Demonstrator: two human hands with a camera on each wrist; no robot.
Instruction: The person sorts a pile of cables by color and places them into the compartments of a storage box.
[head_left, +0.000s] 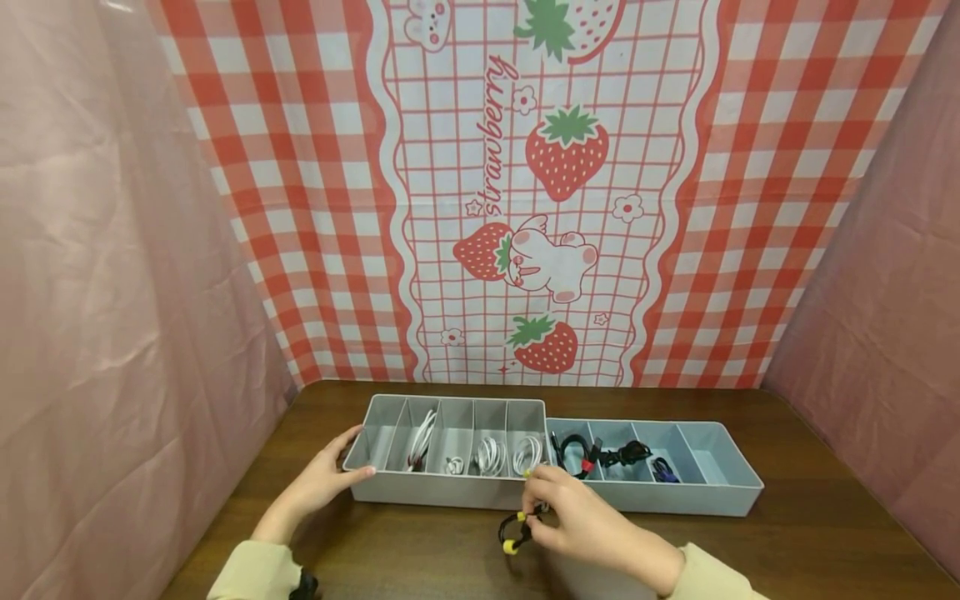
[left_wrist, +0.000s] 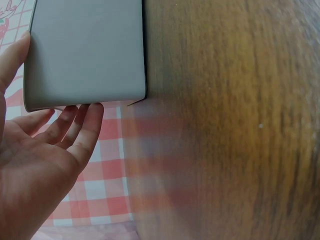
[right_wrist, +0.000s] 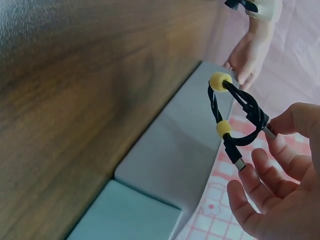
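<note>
My right hand (head_left: pixel 577 512) pinches the metal plug of a looped black USB cable (right_wrist: pixel 243 100) between thumb and index finger. Two yellow beads (right_wrist: pixel 220 81) sit on the loop, and its other metal-tipped plug hangs near the middle fingers. The cable is held in front of a grey divided box (head_left: pixel 442 490), near its right end. At that box's left end, my left hand (head_left: pixel 322 475) grips the corner. Its thumb lies over the rim, and the fingertips (left_wrist: pixel 92 112) press on the end wall.
A blue-grey divided box (head_left: pixel 675 500) adjoins the grey one on the right. Coiled white cables (head_left: pixel 491 457) lie in the grey compartments. The blue-grey box holds a black cable with a red tie (head_left: pixel 587 465), another black cable (head_left: pixel 626 454) and a blue cable (head_left: pixel 664 470).
</note>
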